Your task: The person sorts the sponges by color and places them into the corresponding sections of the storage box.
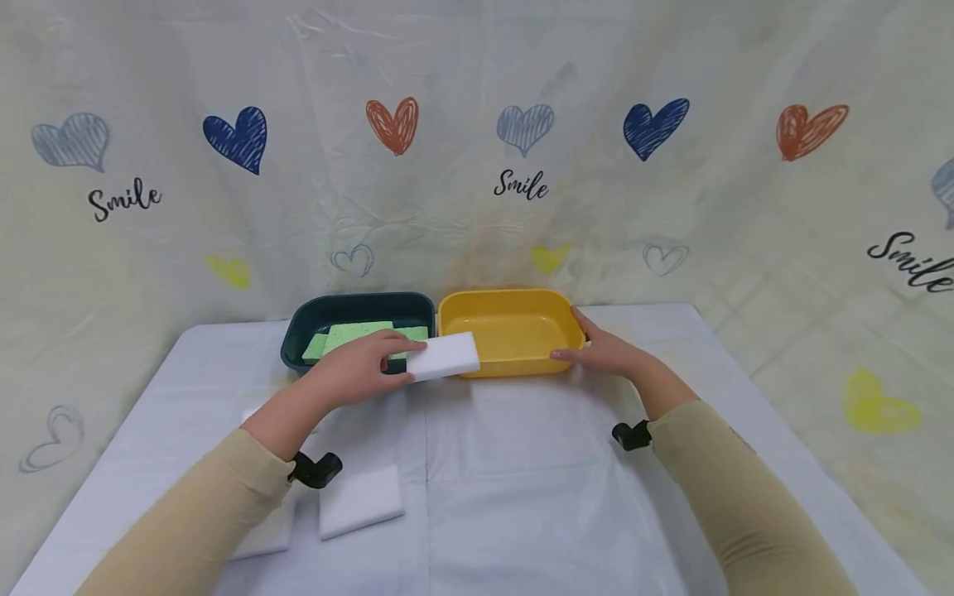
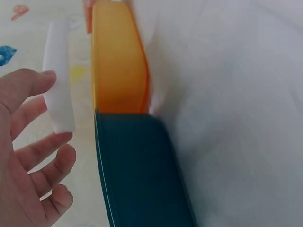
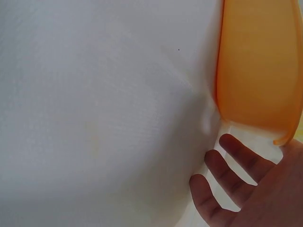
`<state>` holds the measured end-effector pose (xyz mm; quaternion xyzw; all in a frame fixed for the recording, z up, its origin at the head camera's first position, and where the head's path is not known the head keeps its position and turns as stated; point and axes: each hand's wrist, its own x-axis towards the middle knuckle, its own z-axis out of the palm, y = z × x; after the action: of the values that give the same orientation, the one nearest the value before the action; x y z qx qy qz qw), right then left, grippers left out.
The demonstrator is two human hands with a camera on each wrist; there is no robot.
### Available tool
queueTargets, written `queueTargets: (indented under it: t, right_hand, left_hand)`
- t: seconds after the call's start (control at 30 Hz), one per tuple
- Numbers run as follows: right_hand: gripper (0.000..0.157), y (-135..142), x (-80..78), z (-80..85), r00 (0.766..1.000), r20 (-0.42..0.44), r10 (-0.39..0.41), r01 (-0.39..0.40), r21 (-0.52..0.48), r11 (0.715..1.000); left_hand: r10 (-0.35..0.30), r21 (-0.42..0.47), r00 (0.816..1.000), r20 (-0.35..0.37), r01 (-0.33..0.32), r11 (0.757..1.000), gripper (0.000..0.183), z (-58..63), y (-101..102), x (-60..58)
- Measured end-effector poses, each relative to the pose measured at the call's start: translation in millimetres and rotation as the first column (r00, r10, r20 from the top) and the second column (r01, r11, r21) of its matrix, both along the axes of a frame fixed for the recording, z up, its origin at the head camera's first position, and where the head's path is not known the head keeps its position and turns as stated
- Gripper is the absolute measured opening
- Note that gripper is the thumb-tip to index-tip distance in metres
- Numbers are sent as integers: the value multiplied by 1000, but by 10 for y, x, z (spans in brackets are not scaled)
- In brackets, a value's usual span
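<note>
A white sponge block [image 1: 445, 356] is pinched between the thumb and fingers of my left hand [image 1: 365, 364]. It is held over the front edges where the dark green bin [image 1: 296, 324] and the yellow bin [image 1: 514, 364] meet. Several light green sponges [image 1: 358, 331] lie in the green bin; the visible floor of the yellow one is bare. My right hand [image 1: 614, 352] holds the yellow bin by its right end, the thumb at the front rim. Three of its fingers [image 3: 232, 179] stick out past the bin in the right wrist view.
Two more white sponge blocks lie on the white-covered table: one block [image 1: 361, 501] nearer me and another [image 1: 268, 534] partly under my left forearm. A white edge also shows behind that forearm. Behind the bins hangs a sheet [image 1: 462, 223] with printed hearts.
</note>
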<state>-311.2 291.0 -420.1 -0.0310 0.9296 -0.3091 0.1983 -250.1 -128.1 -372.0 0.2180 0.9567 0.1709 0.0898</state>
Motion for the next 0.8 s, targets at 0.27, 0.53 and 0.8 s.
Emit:
queueTargets:
  t: [0.27, 0.53, 0.8]
  right_hand:
    - [119, 2, -24, 30, 1000, 4, -4, 4, 0, 1000]
    - [118, 20, -44, 3, 1000, -8, -12, 12, 18, 1000]
    - [118, 10, -28, -24, 1000, 0, -16, 16, -1, 1000]
  left_hand:
    - [33, 53, 999, -19, -32, 998, 52, -60, 479, -346]
    - [50, -11, 999, 7, -50, 999, 46, -149, 959, -645]
    - [52, -81, 998, 47, -48, 996, 42, -218, 1330, -779]
